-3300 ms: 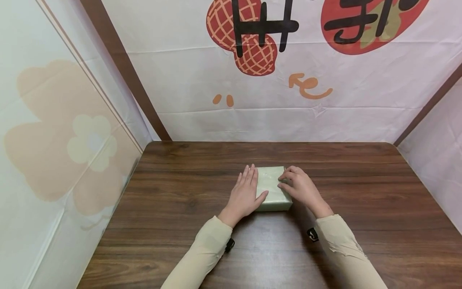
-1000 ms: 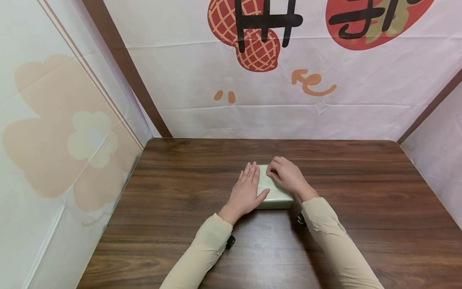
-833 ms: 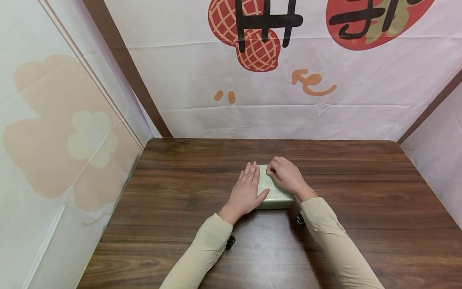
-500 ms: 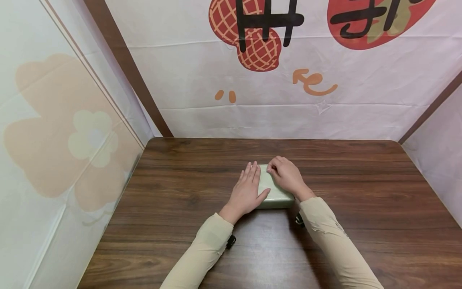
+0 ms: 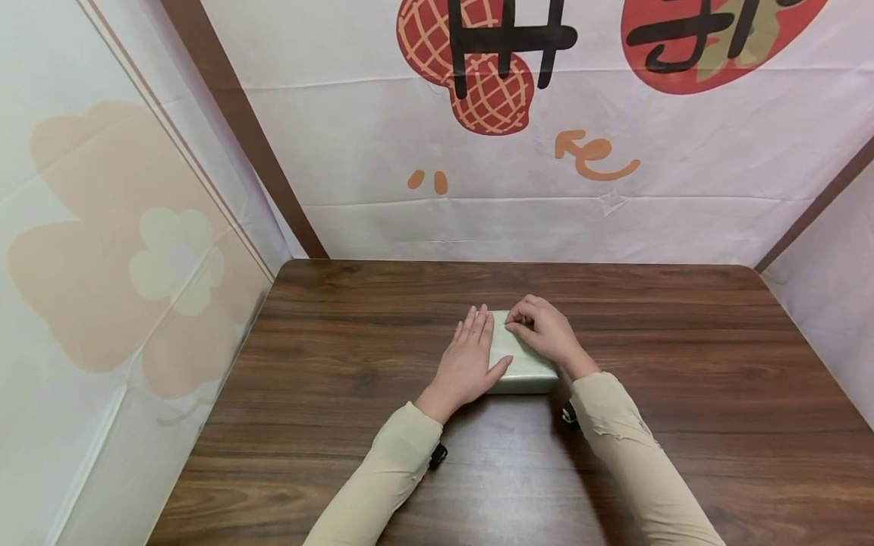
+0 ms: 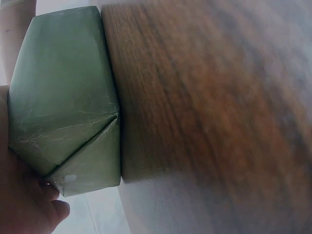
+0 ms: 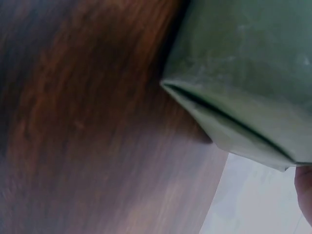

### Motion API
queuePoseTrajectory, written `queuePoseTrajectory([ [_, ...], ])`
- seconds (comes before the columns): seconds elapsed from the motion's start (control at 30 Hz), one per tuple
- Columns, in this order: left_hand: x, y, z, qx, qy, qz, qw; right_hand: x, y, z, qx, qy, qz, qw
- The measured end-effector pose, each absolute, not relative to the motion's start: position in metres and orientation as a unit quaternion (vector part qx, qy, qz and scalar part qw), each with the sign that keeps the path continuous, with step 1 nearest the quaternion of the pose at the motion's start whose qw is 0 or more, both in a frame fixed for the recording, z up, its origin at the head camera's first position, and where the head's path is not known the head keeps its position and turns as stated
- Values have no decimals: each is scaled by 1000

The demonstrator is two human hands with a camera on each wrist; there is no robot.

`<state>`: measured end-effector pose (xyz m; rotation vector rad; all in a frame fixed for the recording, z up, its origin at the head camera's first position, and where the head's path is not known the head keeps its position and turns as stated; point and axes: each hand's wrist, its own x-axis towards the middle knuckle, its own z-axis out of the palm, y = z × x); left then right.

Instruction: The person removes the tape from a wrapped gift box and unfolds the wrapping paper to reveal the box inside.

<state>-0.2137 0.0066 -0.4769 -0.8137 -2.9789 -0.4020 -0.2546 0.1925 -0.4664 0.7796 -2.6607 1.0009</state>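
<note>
A box wrapped in pale green paper (image 5: 508,364) lies on the brown wooden table. My left hand (image 5: 464,370) rests on the left part of its top, fingers straight and thumb spread toward the middle. My right hand (image 5: 546,330) is over the right part, its fingers bent and the thumb near the index fingertip at the top face. Whether a bit of paper or tape is between those fingertips is too small to tell. In the left wrist view, the wrapped box (image 6: 66,73) shows a folded end flap (image 6: 90,168). The right wrist view shows another folded edge (image 7: 229,124) and a fingertip (image 7: 304,190).
The wooden table (image 5: 328,379) extends around the box on all sides. Behind it hangs a white printed cloth (image 5: 382,227), and another with a flower print (image 5: 102,250) hangs at the left. Black wrist cameras (image 5: 438,456) sit under both sleeves.
My right hand has moved left from the box's right edge over its top. Since half a second ago its thumb and fingers have loosened slightly. My left hand stays in place.
</note>
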Motion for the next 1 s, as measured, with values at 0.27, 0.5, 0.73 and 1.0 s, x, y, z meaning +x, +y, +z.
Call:
queuePoseTrajectory([
  [0.27, -214, 7, -477, -262, -957, -125, 22, -252, 186, -463, 228, -918, 303, 113],
  [0.5, -214, 8, -479, -261, -958, -120, 19, -253, 181, -463, 185, -932, 293, 107],
  [0.73, -215, 8, -481, -267, -954, -131, 36, -255, 176, -463, 142, -939, 293, 110],
  [1.0, -214, 8, -480, -261, -957, -125, 23, -256, 174, -461, 98, -938, 315, 102],
])
